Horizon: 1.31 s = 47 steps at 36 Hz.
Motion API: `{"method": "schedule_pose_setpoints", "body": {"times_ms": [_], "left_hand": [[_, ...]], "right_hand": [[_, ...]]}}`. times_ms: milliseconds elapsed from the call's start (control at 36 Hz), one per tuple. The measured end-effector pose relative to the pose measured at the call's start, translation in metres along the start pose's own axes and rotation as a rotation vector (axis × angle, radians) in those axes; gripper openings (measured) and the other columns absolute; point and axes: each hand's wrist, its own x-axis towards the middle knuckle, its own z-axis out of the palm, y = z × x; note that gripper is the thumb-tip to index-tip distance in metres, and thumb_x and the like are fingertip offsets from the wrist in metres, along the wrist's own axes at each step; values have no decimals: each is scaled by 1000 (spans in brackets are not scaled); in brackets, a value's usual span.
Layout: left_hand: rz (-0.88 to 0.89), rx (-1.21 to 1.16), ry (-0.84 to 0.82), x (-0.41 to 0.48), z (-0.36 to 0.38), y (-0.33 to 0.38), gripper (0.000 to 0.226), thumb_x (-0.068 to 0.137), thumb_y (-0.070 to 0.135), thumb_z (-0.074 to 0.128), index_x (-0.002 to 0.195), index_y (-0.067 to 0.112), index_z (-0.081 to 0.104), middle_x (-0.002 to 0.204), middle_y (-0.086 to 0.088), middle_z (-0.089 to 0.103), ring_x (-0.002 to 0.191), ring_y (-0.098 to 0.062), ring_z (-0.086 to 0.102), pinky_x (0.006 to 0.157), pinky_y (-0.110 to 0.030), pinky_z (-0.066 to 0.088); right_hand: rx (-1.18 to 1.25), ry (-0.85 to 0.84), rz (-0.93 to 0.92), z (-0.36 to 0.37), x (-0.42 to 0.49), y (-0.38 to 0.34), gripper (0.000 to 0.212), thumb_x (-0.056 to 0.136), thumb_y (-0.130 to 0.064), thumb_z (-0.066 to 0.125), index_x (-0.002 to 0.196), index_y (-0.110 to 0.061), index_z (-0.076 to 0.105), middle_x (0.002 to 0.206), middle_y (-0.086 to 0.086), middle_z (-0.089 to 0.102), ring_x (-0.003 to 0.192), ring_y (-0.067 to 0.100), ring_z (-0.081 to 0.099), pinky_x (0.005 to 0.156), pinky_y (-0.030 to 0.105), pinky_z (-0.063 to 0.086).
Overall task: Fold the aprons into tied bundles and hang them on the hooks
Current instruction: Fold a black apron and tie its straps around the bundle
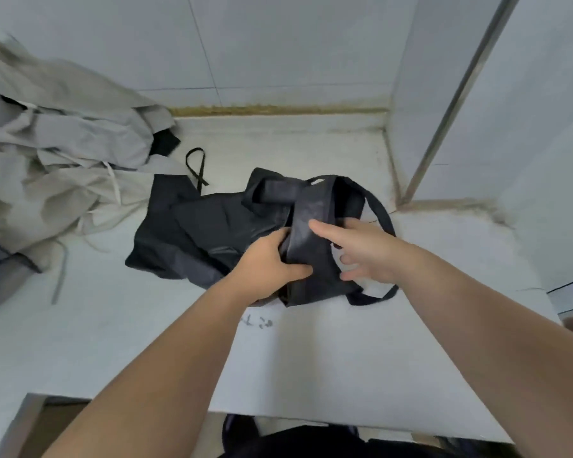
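Observation:
A black apron (pixel 212 226) lies partly folded on the white counter (pixel 311 358). Its right part is gathered into a bundle (pixel 311 206) with a wide band wrapped over it. My left hand (pixel 272 262) grips the band and fabric at the bundle's left side. On the bundle's right side rests my right hand (pixel 361 249), its index finger stretched across the band and the other fingers loosely curled. A black strap (pixel 382 209) loops out to the right of that hand. Another strap end (pixel 196 165) lies behind the apron.
A heap of light grey aprons (pixel 63 160) with white ties fills the counter's left side. Tiled walls close the back and right, with a metal post (pixel 454 104) at the right corner. The counter's front edge (pixel 146 396) runs near my body.

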Motion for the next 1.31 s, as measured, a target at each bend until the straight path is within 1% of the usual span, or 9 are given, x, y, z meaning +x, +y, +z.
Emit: {"method": "schedule_pose_setpoints", "body": {"times_ms": [222, 361, 528, 722, 861, 1083, 1167, 1222, 1306], "left_hand": [[-240, -243, -245, -41, -26, 23, 22, 90, 40, 62, 102, 24, 72, 90, 4, 74, 89, -19, 71, 89, -35, 55], [-78, 20, 232, -45, -30, 32, 17, 92, 27, 60, 104, 21, 70, 100, 6, 67, 97, -11, 63, 88, -23, 47], [169, 241, 423, -49, -36, 44, 95, 71, 35, 70, 151, 26, 19, 152, -3, 22, 140, -19, 22, 112, -31, 26], [123, 241, 192, -74, -35, 28, 106, 54, 50, 70, 146, 35, 20, 130, 8, 52, 126, -24, 42, 103, -45, 39], [281, -9, -94, -110, -17, 23, 70, 79, 24, 77, 129, 51, 36, 110, 32, 54, 103, 20, 49, 90, -9, 36], [432, 215, 80, -161, 7, -6, 93, 82, 11, 67, 141, 51, 8, 157, -10, 4, 145, -26, 10, 115, -40, 27], [535, 195, -18, -181, 9, -2, 51, 77, 6, 68, 119, 35, 57, 134, -6, 43, 132, -34, 35, 107, -43, 37], [517, 237, -17, -190, 8, -2, 22, 79, 3, 61, 81, 25, 61, 97, -2, 57, 106, -33, 54, 87, -39, 46], [431, 356, -25, -200, 2, -20, 7, 86, 11, 57, 91, 7, 60, 95, -6, 66, 93, -26, 59, 79, -35, 46]], "right_hand": [[-140, 189, -356, 10, 8, -12, 23, 87, -11, 49, 95, -26, 64, 104, 7, 69, 100, 26, 64, 94, 48, 49], [44, 100, -358, 3, -25, -28, 30, 79, 5, 43, 77, -15, 66, 90, 10, 67, 88, 28, 64, 83, 38, 51], [21, 210, -393, 6, -86, -44, 37, 67, 1, 40, 41, -21, 25, 53, -1, 22, 56, 15, 20, 60, 32, 12], [-40, 310, -378, 30, -136, -21, 43, 68, -1, 39, 38, -25, 19, 45, -8, 16, 53, 14, 12, 57, 34, 7], [250, 353, -334, 52, -168, 12, 18, 47, -19, 47, 54, -20, 31, 58, 3, 30, 55, 21, 30, 56, 31, 24], [-32, 428, -249, 97, -197, 70, 14, 52, -22, 47, 50, -21, 33, 53, -4, 34, 55, 14, 30, 56, 29, 22], [-287, 381, -231, 111, -206, 80, 30, 60, -20, 54, 54, -18, 25, 56, -2, 29, 54, 14, 25, 55, 32, 20], [-398, 337, -243, 117, -209, 88, 39, 77, -7, 54, 52, -16, 25, 53, -2, 27, 53, 13, 25, 55, 31, 18], [-582, 367, -255, 120, -216, 101, 38, 85, -8, 50, 55, -14, 27, 55, 0, 27, 53, 13, 26, 53, 30, 18]]}}
